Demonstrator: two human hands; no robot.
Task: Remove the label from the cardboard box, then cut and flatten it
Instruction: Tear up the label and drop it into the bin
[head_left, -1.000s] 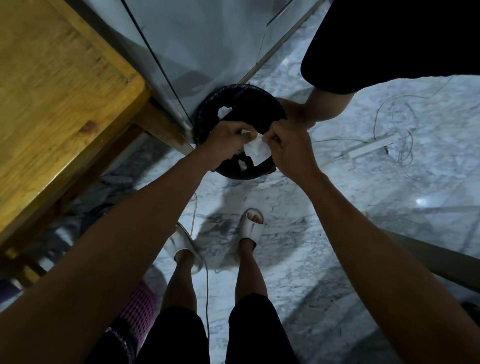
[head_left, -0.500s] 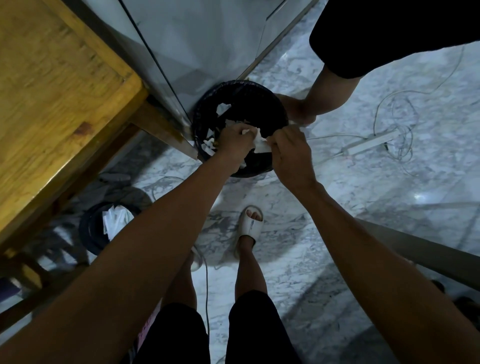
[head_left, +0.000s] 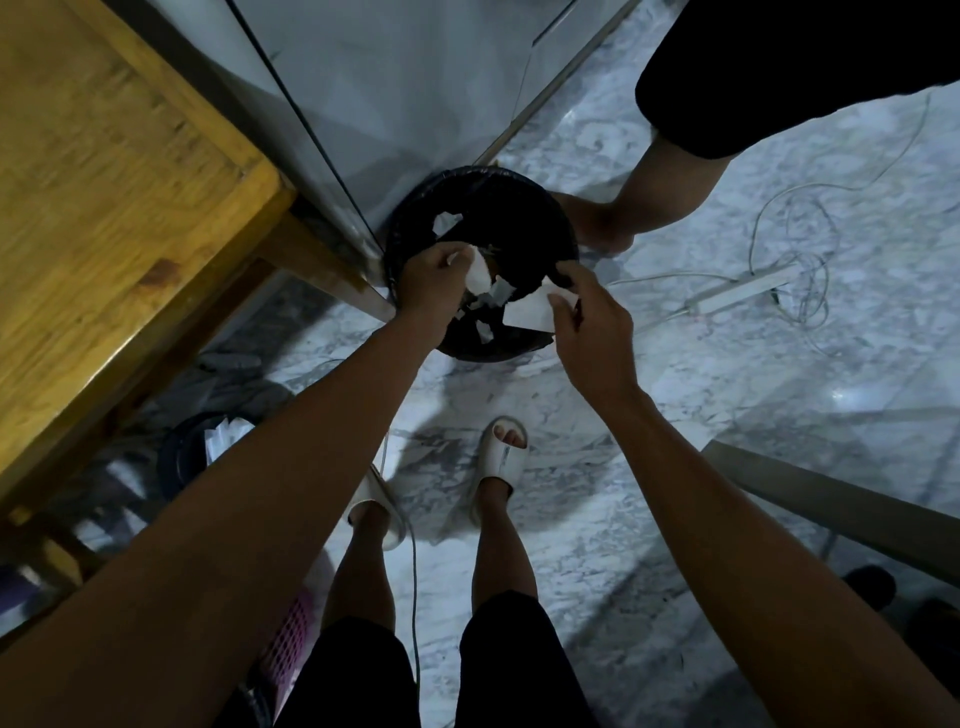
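I stand over a round black bin (head_left: 540, 208) lined with a dark bag, on the marble floor. My left hand (head_left: 431, 280) pinches a small white torn piece of label (head_left: 479, 273) above the bin's near left side. My right hand (head_left: 592, 322) pinches a larger white torn piece of label (head_left: 530, 312) above the bin's near right rim. The two pieces are apart. Several white scraps (head_left: 485, 330) lie inside the bin. No cardboard box is in view.
A wooden table (head_left: 104, 182) fills the left, with a second dark bin holding white paper (head_left: 208, 441) beneath it. Another person's leg and foot (head_left: 613, 223) stand right behind the bin. A power strip with tangled cables (head_left: 743, 291) lies on the floor to the right.
The label was one piece held between both hands; it has torn in two, and my hands have moved apart, the right one toward the right.
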